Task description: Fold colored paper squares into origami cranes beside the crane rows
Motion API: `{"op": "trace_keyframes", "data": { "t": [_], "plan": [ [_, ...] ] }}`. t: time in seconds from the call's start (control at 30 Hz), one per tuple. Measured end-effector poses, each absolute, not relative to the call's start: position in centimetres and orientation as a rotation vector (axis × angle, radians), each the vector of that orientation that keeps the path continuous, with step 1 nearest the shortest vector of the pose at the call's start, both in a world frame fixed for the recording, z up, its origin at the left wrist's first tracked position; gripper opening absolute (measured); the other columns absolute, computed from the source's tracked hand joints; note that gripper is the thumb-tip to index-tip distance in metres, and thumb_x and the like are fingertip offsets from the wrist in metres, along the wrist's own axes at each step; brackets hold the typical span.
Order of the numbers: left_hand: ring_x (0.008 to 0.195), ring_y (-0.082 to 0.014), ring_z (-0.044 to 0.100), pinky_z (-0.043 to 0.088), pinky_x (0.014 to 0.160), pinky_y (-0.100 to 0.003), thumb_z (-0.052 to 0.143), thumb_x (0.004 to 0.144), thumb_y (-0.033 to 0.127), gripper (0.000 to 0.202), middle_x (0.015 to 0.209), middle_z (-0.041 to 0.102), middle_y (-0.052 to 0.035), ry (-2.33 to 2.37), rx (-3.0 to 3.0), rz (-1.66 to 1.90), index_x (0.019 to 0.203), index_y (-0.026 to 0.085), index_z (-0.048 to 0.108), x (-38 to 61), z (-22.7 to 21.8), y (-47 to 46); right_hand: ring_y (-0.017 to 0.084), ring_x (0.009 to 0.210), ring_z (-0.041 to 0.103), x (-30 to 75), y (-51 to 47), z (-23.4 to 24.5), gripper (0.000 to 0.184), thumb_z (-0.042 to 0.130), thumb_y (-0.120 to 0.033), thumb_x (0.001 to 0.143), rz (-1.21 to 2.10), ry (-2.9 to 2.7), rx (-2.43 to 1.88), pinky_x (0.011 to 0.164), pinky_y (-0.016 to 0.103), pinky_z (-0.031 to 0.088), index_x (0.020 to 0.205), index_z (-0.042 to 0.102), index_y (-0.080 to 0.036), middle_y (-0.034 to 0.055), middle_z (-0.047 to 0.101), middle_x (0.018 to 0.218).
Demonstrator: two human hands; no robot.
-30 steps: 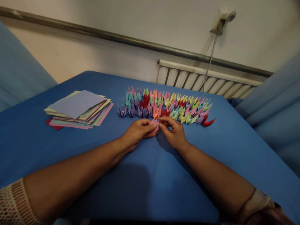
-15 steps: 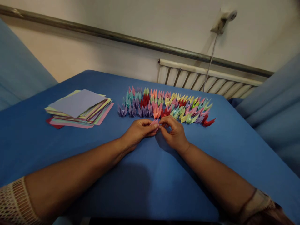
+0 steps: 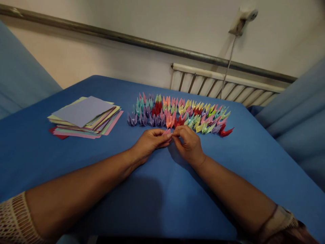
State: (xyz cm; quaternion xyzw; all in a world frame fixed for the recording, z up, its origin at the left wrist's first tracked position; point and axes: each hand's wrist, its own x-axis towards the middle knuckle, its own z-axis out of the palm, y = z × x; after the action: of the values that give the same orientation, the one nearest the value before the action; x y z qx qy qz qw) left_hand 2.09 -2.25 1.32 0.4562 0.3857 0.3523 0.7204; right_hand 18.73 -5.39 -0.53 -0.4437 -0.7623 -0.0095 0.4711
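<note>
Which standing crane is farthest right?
The red crane ending the front row, beside a purple one. Its tip juts farther right than any other's; the other red cranes stand farther left.

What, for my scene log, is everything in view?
paper cranes: many, mixed colours, rows beyond hands
paper stack: 1, mixed, lilac topmost, table's left
pink paper: 1, pink, between both hands
table: 1, blue-covered, beneath
wall: 1, off-white, behind
rail: 1, metallic grey, along wall
radiator: 1, whitish, behind table
wall fitting: 1, pale, upper right
cord: 1, pale, below fitting
curtains: 2, blue, sides
sleeves: 2, pale and dark, bottom corners
left hand: 1, holding pink paper
right hand: 1, pinching pink paper
</note>
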Motion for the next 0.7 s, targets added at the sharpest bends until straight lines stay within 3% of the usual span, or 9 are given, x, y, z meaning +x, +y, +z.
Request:
{"op": "trace_keyframes", "data": {
  "t": [0.7],
  "plan": [
    [0.072, -0.0083, 0.059, 0.048, 0.074, -0.022, 0.083, 0.066, 0.036, 0.025, 0.075, 0.065, 0.0014, 0.844, 1.079, 0.850, 0.077, 0.016, 0.072, 2.20, 1.02, -1.89, 0.021, 0.094, 0.063, 18.44, -5.83, -0.15, 0.010, 0.052, -0.017, 0.091, -0.068, -1.869, -1.118, 0.083, 0.038, 0.051, 0.095, 0.060, -0.021, 0.0086, 0.065, 0.096]
  ]
}}
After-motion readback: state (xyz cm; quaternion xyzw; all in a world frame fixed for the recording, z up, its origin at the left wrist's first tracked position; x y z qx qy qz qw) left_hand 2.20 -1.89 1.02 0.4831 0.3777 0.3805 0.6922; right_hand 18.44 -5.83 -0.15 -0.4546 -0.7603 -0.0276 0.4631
